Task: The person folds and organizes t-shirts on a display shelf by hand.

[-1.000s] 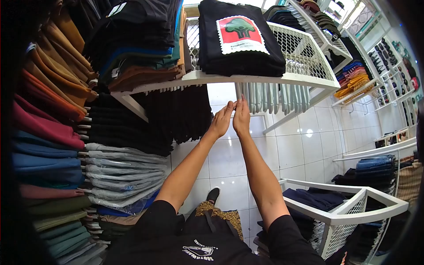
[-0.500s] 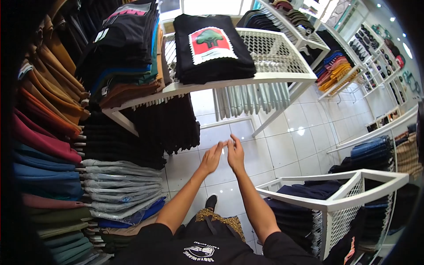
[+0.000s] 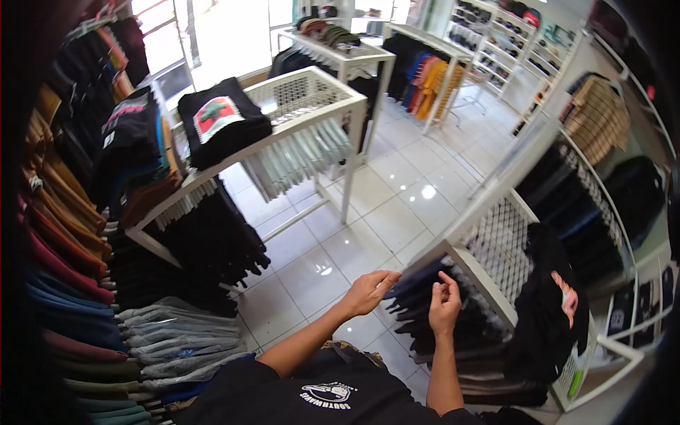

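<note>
My left hand [image 3: 372,292] is raised in front of my body, its fingers stretched out and close together, pointing right. It holds nothing. Beside it, a short gap away, my right hand [image 3: 445,303] is held up with the index finger extended and the other fingers loosely bent; nothing shows in it. Neither hand touches a garment. Nearest to both are dark garments [image 3: 418,287] hanging under the white mesh-topped rack [image 3: 489,244] on the right. A black T-shirt with a pink print [image 3: 545,312] lies over that rack.
On the left, a white rack [image 3: 312,106] carries folded black T-shirts [image 3: 223,131], with pale garments [image 3: 301,159] hanging below. Coloured clothes [image 3: 67,262] and plastic-wrapped grey ones [image 3: 184,336] line the left side. White floor tiles [image 3: 333,255] run between racks. Caps fill shelves [image 3: 496,42] behind.
My view has turned right, so the left rack sits further left and the right rack shows more. My hands, nearly touching at the fingertips before, are now apart and further right.
</note>
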